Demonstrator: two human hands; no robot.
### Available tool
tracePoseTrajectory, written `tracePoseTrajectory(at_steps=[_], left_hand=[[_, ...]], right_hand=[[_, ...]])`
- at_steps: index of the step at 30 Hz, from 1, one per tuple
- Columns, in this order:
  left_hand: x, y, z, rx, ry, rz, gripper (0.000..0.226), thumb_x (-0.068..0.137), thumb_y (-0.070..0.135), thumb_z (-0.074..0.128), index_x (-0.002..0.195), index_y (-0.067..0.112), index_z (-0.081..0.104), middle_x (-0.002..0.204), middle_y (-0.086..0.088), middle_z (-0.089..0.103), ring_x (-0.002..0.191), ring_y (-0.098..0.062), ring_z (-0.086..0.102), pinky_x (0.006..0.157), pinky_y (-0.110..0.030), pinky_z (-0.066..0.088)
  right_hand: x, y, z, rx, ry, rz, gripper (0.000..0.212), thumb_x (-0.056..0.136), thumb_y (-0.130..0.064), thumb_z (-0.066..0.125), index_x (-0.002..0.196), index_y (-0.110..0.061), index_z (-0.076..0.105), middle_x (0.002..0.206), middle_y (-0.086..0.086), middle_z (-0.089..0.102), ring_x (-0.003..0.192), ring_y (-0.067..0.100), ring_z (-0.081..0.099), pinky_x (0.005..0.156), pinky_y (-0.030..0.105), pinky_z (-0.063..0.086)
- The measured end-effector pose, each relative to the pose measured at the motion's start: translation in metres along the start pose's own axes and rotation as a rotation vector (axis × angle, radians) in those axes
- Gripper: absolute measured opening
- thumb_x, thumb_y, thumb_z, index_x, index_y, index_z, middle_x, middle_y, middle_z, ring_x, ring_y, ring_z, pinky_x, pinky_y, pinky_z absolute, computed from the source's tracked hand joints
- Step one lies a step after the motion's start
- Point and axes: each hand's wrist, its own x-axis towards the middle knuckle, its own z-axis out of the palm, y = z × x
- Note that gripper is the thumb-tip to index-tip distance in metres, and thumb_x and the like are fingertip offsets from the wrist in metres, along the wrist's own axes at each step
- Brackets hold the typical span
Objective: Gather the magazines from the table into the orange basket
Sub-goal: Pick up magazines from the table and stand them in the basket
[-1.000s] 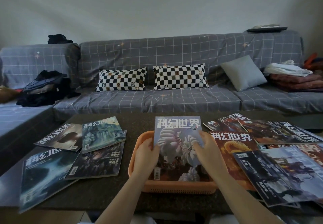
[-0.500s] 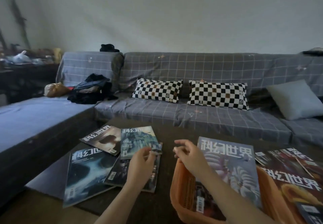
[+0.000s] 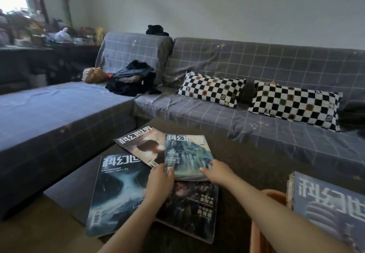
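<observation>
Hands: left hand and right hand are pinching teal magazine's near corners, likely lifting toward orange basket at four o'clock.

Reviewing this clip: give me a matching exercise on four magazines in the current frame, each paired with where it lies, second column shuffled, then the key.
Things:
1. teal-cover magazine
2. brown-cover magazine
3. blue-swirl magazine
4. dark-cover magazine

Places:
A. nearest the table's left edge
B. farthest from the camera
C. held at its near edge by the left hand and the right hand
D. flat, partly under the one being held

Pairs: 1-C, 2-B, 3-A, 4-D
</observation>
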Motion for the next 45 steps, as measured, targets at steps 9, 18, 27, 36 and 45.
tracePoseTrajectory(at_steps=[9, 18, 27, 36, 45], left_hand=[[0.050, -0.007, 0.011, -0.093, 0.005, -0.080, 0.021, 0.082, 0.036, 0.072, 0.088, 0.017, 0.067, 0.089, -0.002, 0.072, 0.072, -0.011, 0.059, 0.057, -0.024, 0.039], [0.034, -0.018, 0.012, -0.365, -0.183, -0.167, 0.031, 0.091, 0.026, 0.062, 0.118, 0.016, 0.049, 0.110, -0.006, 0.063, 0.088, -0.027, 0.068, 0.081, -0.046, 0.057], [-0.031, 0.003, -0.047, -0.796, -0.193, -0.108, 0.022, 0.092, 0.015, 0.060, 0.112, 0.011, 0.052, 0.100, -0.015, 0.066, 0.078, -0.034, 0.068, 0.078, -0.056, 0.056], [-0.105, 0.050, -0.082, -0.858, -0.418, 0.091, 0.027, 0.092, 0.011, 0.058, 0.118, 0.020, 0.055, 0.103, -0.015, 0.066, 0.074, -0.026, 0.070, 0.056, -0.037, 0.058], [-0.150, 0.113, -0.043, -0.825, -0.627, 0.067, 0.043, 0.087, 0.004, 0.062, 0.121, 0.029, 0.054, 0.109, -0.015, 0.070, 0.086, -0.030, 0.071, 0.067, -0.040, 0.058]], right_hand=[[0.040, 0.007, 0.007, -0.133, -0.021, 0.132, 0.066, 0.091, -0.054, 0.044, 0.130, -0.002, 0.045, 0.133, 0.015, 0.048, 0.126, 0.029, 0.039, 0.097, 0.034, 0.041], [0.012, 0.020, -0.009, 0.274, -0.073, 0.305, 0.052, 0.087, -0.032, 0.063, 0.127, -0.003, 0.046, 0.111, 0.011, 0.052, 0.094, 0.023, 0.055, 0.066, 0.030, 0.051], [-0.065, 0.016, -0.030, 0.995, -0.056, 0.091, 0.036, 0.083, -0.008, 0.066, 0.115, -0.001, 0.051, 0.097, 0.014, 0.066, 0.084, 0.026, 0.066, 0.067, 0.037, 0.054], [-0.149, 0.047, -0.062, 1.368, 0.057, -0.145, 0.047, 0.087, -0.004, 0.061, 0.126, -0.013, 0.037, 0.115, 0.019, 0.059, 0.095, 0.034, 0.063, 0.072, 0.043, 0.053], [-0.211, 0.127, -0.091, 1.393, 0.247, -0.145, 0.037, 0.090, -0.008, 0.057, 0.121, -0.022, 0.042, 0.102, 0.008, 0.064, 0.084, 0.024, 0.066, 0.060, 0.035, 0.053]])
